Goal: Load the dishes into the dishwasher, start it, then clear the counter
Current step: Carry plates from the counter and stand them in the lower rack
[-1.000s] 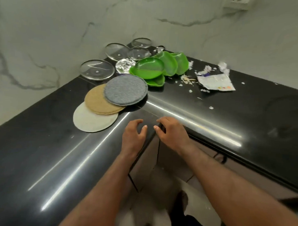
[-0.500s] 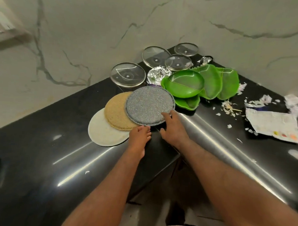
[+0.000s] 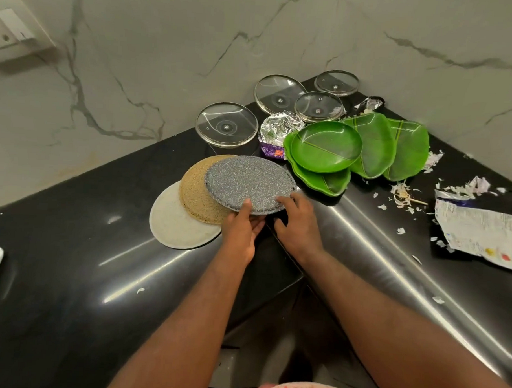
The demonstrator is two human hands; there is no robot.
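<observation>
Nothing is reading clearly from here; the print on the torn wrapper point(image 3: 479, 230) on the worktop point(image 3: 69, 273) is blurring out.

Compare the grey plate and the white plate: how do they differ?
The grey plate is speckled and tops the overlapping row; the white plate is plain and lies lowest, under the tan plate. The left hand and right hand grip the grey plate's near edge; neither grips the white plate. Both plates are round.
</observation>
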